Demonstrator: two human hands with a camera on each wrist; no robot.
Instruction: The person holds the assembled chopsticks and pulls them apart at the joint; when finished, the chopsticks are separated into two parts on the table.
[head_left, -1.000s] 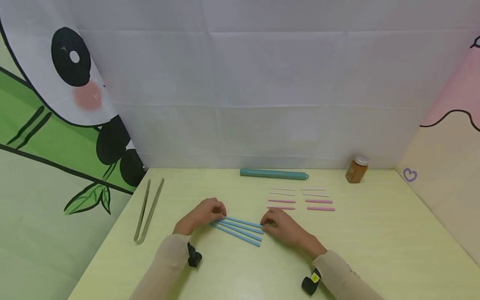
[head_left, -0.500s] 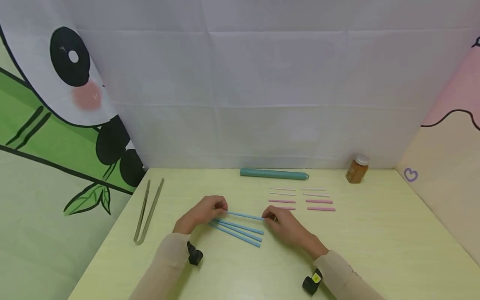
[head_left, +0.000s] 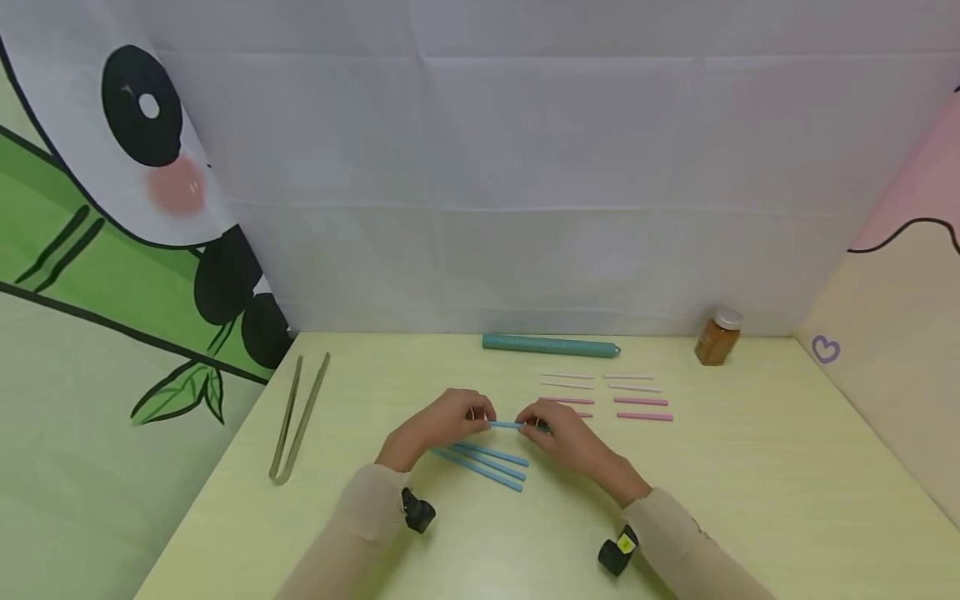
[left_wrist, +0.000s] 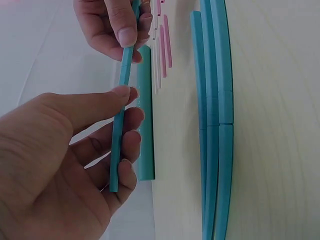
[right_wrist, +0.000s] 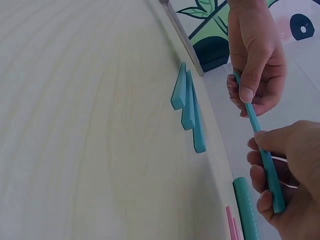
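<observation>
Both hands hold one slim blue stick, raised above the table, with a thin seam across it. My left hand pinches one part of it between thumb and fingers. Close by on the right, my right hand pinches the other part, its fingers curled under that end in the right wrist view. Only a short stretch of blue shows between the hands in the head view. Three similar blue sticks lie fanned on the table below, their left ends close together; seams cross them in the left wrist view.
Pink sticks and thinner pale ones lie in rows behind the right hand. A teal ridged tube lies along the back edge. A brown jar with a silver lid stands back right; metal tongs lie at left.
One blue stick has been lifted from the fan of blue sticks. The left hand has slid right along it toward the right hand, so the hands are now close together.
</observation>
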